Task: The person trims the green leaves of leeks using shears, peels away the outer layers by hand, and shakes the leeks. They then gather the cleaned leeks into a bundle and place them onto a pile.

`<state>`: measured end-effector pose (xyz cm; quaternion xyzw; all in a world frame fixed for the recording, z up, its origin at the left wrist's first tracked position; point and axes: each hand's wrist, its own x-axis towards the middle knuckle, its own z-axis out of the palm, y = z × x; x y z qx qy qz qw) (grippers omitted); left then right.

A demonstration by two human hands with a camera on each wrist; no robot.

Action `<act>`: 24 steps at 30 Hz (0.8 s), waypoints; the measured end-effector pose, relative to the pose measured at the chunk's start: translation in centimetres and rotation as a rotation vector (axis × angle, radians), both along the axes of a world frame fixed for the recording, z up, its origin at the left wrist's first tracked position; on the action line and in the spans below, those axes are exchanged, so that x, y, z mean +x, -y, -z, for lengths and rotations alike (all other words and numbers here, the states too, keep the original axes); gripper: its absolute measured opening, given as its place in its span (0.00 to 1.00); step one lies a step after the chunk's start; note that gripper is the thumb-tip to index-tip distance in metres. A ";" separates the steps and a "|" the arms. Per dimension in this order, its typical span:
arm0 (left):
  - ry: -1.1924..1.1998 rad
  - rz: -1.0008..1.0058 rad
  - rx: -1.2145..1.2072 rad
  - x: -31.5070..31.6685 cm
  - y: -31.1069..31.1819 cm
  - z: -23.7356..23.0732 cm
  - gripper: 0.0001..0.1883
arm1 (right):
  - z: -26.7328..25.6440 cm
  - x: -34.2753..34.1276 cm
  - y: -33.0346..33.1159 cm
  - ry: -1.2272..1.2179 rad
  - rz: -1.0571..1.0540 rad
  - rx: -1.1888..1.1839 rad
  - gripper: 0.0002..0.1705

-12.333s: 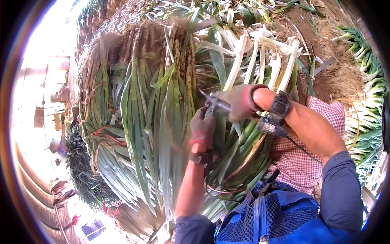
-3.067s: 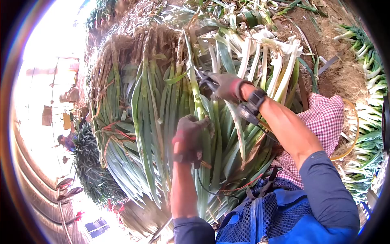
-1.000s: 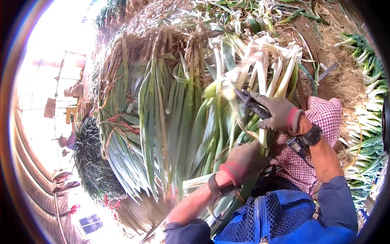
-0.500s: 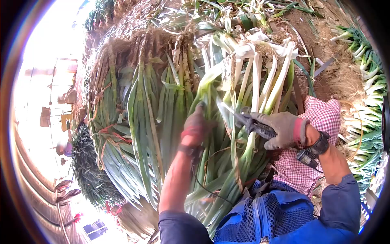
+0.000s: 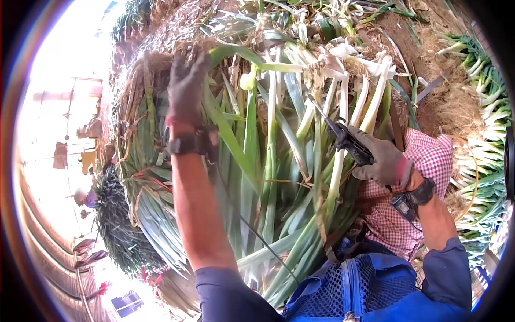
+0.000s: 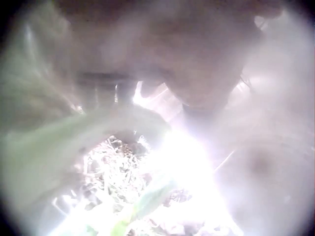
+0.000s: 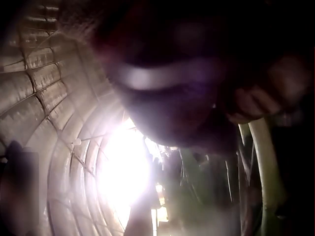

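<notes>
1. seen from the head camera, a heap of leeks (image 5: 270, 180) fills the middle, green leaves fanning down towards six o'clock.
2. between ten and eleven o'clock is the gloved left hand (image 5: 189, 88), fingers pointing upward, just beside a curved green leaf (image 5: 236, 49); blur and glare mean i cannot tell whether its grip is apart or pinching the leaf.
3. at three o'clock is the gloved right hand (image 5: 378, 158), its grip clamped round a black tool (image 5: 351, 144) whose slim nose points towards eleven.
4. the nearest leek stem (image 5: 336, 174), pale and slanting, lies just beside that hand, on its nine o'clock side.
5. at two o'clock stand other white stems (image 5: 378, 96); at ten, browner stalks (image 5: 147, 96).
6. to do this well, i would judge: keep the tool's nose aimed along a stem and clear of the left fingers.
7. it would also help to draw a leaf away smoothly, as the pale stems look likely to bruise or snap.
</notes>
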<state>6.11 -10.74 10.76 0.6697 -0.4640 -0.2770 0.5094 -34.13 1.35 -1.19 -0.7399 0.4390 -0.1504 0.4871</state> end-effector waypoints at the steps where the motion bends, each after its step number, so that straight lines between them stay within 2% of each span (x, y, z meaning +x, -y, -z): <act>1: 0.065 0.015 0.121 1.7 -0.5 2.5 0.35 | -3.5 0.4 0.7 -0.110 0.002 0.343 0.61; 2: 0.132 0.029 0.243 3.5 -1.2 5.8 0.33 | -3.2 0.4 0.5 -0.106 0.004 0.340 0.61; 4: 0.731 -0.034 0.691 5.0 -4.1 10.2 0.30 | -2.0 0.7 -0.5 0.047 -0.212 0.296 0.63; 5: 0.848 -0.043 0.689 5.3 -6.1 12.2 0.29 | -1.9 1.6 -0.8 0.036 -0.268 0.364 0.65; 6: 0.963 -0.053 0.683 5.4 -7.7 13.7 0.28 | -1.8 2.0 -1.4 0.076 -0.304 0.154 0.65; 7: 0.963 -0.054 0.681 5.5 -8.4 14.1 0.28 | -2.6 2.8 -0.8 0.017 -0.293 0.243 0.65; 8: 0.936 -0.073 0.694 5.4 -8.9 14.2 0.22 | -3.4 3.6 -0.3 -0.041 -0.279 0.333 0.65; 9: 0.908 -0.090 0.704 5.3 -9.3 14.2 0.17 | -3.3 4.0 -0.1 -0.041 -0.275 0.329 0.65; 10: 0.909 -0.090 0.703 5.2 -9.9 14.2 0.17 | -2.9 4.4 0.0 -0.011 -0.254 0.250 0.64; 12: 0.556 -0.001 0.504 3.1 -11.5 11.8 0.17 | -2.1 5.4 0.1 0.023 -0.238 0.174 0.64; 13: 0.467 -0.003 0.490 0.4 -12.8 9.8 0.17 | -1.6 5.9 0.1 0.063 -0.286 0.133 0.63; 14: 0.466 -0.004 0.495 0.0 -14.4 10.1 0.17 | -1.4 6.2 0.0 0.101 -0.333 0.093 0.63; 16: 0.852 0.093 0.447 -0.4 -17.5 10.7 0.16 | -2.6 6.8 1.1 0.055 -0.337 0.141 0.64; 18: 0.921 0.130 0.501 -1.4 -19.8 10.9 0.16 | -4.2 7.3 2.2 -0.063 -0.231 0.181 0.65; 20: 1.034 0.251 0.602 -2.4 -20.9 10.7 0.20 | -4.5 7.5 2.2 -0.104 -0.245 0.193 0.65; 22: 1.038 0.411 0.684 -3.5 -20.4 8.8 0.21 | -3.1 7.5 1.7 0.043 -0.358 0.141 0.63; 23: 1.036 0.410 0.685 -3.3 -19.7 7.8 0.21 | -3.1 7.9 1.8 0.017 -0.338 0.138 0.62; 24: 0.694 0.378 0.791 -2.6 -18.6 6.8 0.21 | -3.2 8.3 2.0 0.014 -0.340 0.139 0.62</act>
